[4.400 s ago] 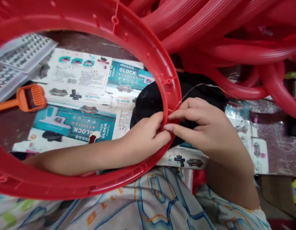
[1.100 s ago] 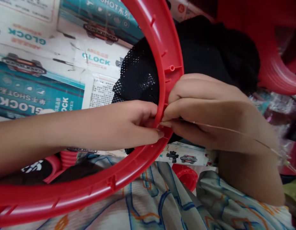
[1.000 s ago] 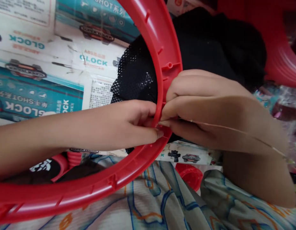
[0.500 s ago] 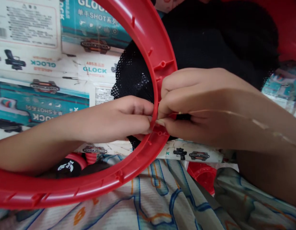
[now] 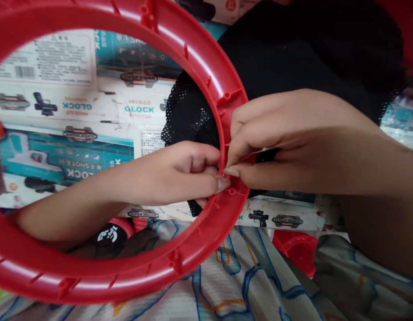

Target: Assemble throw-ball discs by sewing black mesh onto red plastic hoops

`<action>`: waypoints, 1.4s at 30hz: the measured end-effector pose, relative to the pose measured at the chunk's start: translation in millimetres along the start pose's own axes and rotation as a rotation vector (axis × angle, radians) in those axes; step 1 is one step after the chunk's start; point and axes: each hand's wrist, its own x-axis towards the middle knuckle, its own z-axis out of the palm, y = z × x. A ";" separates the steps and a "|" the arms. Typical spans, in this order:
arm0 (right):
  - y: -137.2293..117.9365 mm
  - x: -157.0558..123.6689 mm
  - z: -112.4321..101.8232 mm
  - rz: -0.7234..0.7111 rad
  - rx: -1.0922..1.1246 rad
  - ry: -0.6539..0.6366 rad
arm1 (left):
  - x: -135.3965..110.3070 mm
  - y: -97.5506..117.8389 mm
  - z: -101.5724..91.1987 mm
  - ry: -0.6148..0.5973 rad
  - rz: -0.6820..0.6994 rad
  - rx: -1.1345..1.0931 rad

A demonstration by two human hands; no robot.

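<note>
A large red plastic ring (image 5: 206,44) with a ribbed, hollow channel fills the left and middle of the view. My left hand (image 5: 179,174) reaches through its opening and grips the right side of the rim, thumb on the channel face. At the same spot my right hand (image 5: 280,142) pinches thumb and forefinger together against the channel, just beside my left thumb. Whatever lies between those fingertips is too small to make out. Black cloth (image 5: 303,53) and black mesh (image 5: 186,107) lie beneath the ring and hands.
Printed cartons (image 5: 92,151) marked GLOCK lie under the ring. Patterned fabric (image 5: 226,276) spreads along the near edge. A red plastic piece (image 5: 295,249) is at the lower right, and a black-and-red item with a white logo (image 5: 109,234) shows through the ring.
The ring now shows more of its left and upper parts. My left thumb has come over the rim onto the channel. The thin strand across my right hand no longer shows.
</note>
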 end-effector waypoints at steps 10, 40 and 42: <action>7.4 -8.5 -6.6 -0.074 -0.031 -0.080 | -1.5 -3.7 6.7 0.066 -0.035 0.000; 3.4 -4.9 -3.7 0.021 -0.010 0.037 | -3.9 -1.3 13.3 0.156 -0.032 0.096; 2.2 -5.7 -2.9 0.061 0.005 0.077 | -3.5 -1.9 12.9 0.151 -0.019 0.100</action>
